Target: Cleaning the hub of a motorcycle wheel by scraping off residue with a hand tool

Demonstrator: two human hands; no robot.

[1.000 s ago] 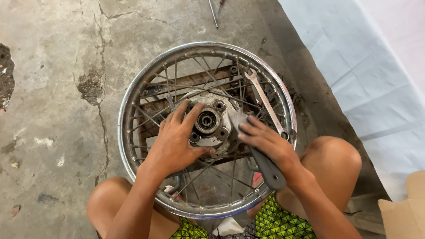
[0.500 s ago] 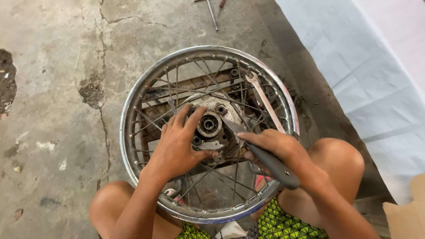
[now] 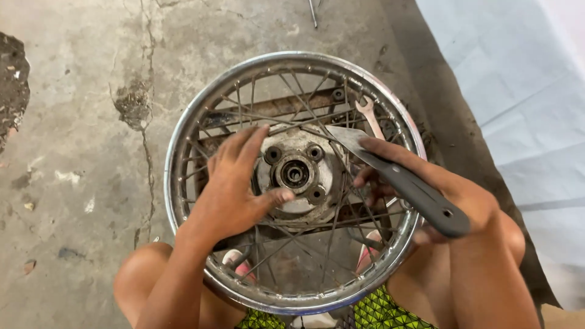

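left hand (image 3: 234, 192) on wheel hub (image 3: 297, 175) — right hand (image 3: 439, 192) gripping scraper (image 3: 399, 180)

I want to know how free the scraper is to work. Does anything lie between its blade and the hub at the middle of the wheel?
Yes. The wheel's spokes cross above the hub, and the blade of the scraper in the right hand lies over them beside the hub. The left hand rests on the hub's other side.
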